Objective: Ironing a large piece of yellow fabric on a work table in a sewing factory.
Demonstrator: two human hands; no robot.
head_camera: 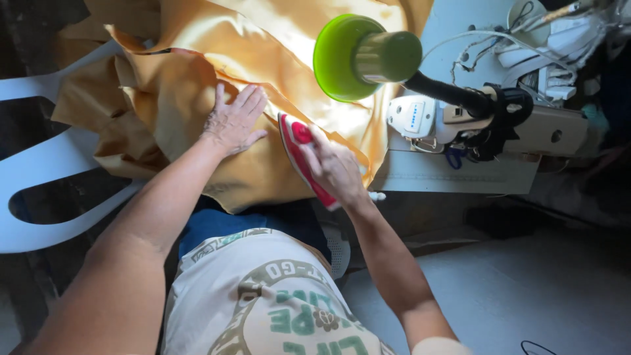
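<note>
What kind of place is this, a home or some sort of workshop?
Probably a small sewing or tailoring workspace: a sewing machine with a green lamp, golden fabric under the left hand, and a red iron in the right hand.

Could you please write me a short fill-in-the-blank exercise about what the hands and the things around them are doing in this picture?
1. The left hand lies flat on the ____-coloured fabric.
2. The right hand grips a red and white ____.
3. A lamp with a ____ shade hangs over the fabric.
4. Beside the fabric, on the left-hand side, stands a white plastic ____.

Missing words: golden-yellow; iron; green; chair
</note>
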